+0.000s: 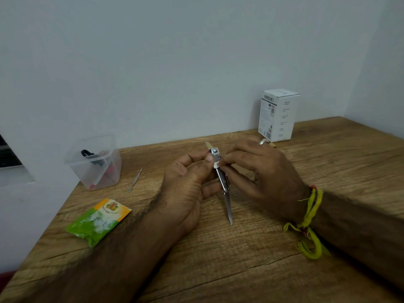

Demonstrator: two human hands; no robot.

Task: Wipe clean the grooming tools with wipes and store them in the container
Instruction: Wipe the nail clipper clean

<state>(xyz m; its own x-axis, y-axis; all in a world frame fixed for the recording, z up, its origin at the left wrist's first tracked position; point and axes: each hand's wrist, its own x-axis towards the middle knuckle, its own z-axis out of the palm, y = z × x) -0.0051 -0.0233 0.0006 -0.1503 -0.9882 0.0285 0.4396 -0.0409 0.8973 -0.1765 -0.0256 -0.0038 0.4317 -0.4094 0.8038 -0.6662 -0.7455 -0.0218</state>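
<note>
Nail clipper (220, 173) | pinched between left hand (188, 184) and right hand (260, 169)

Your left hand (188, 182) grips a metal grooming tool (223, 182) while your right hand (258, 171) pinches a small white wipe (216, 164) against it; the clear container (96, 162) sits far left.

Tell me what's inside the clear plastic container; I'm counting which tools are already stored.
Inside the clear container I can see a black looped handle and something red lower down. The cloudy walls blur them, so I cannot tell the exact tools or their number.
</note>
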